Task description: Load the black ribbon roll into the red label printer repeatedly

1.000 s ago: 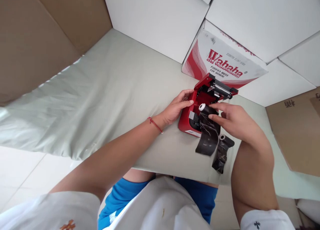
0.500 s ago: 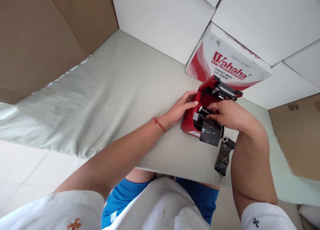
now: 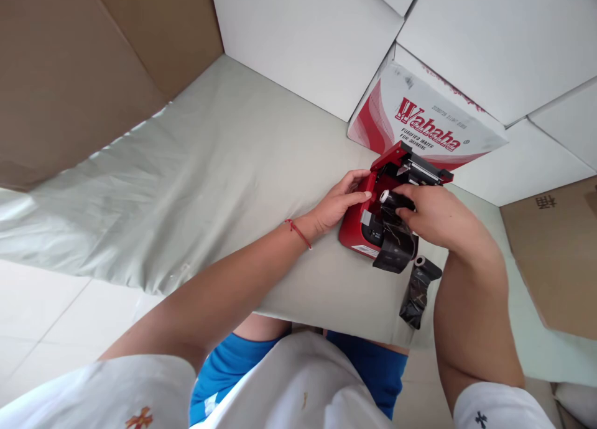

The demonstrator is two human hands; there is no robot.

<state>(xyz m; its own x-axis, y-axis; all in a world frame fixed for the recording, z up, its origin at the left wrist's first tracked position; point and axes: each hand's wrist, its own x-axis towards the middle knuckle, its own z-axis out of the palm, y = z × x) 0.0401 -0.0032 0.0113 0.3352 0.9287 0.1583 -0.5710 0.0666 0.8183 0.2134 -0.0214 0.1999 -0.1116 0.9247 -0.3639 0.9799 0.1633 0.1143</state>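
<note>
A red label printer (image 3: 351, 231) stands on the cloth-covered table with its lid (image 3: 390, 155) raised. My left hand (image 3: 342, 202) grips the printer's left wall, thumb over the upper edge. Between the thumb and fingers of my right hand (image 3: 431, 212) is a black ribbon roll (image 3: 394, 199) with a white core end, held over the printer's open body. From this roll a strip of black ribbon (image 3: 396, 250) hangs down over the printer's front. Another black ribbon roll (image 3: 428, 268), with a crumpled length of film trailing off it, lies on the table to the right of the printer.
A Wahaha water carton (image 3: 420, 118) stands right behind the printer. White boxes (image 3: 308, 43) line the back. Large brown cardboard stands at the left (image 3: 69, 81) and a brown box (image 3: 555, 249) at the right. Pale green cloth (image 3: 224, 161) covers the table.
My right hand has lifted the ribbon roll up and slightly back from inside the printer, so more of the roll and its ribbon shows. My left hand stays on the printer.
</note>
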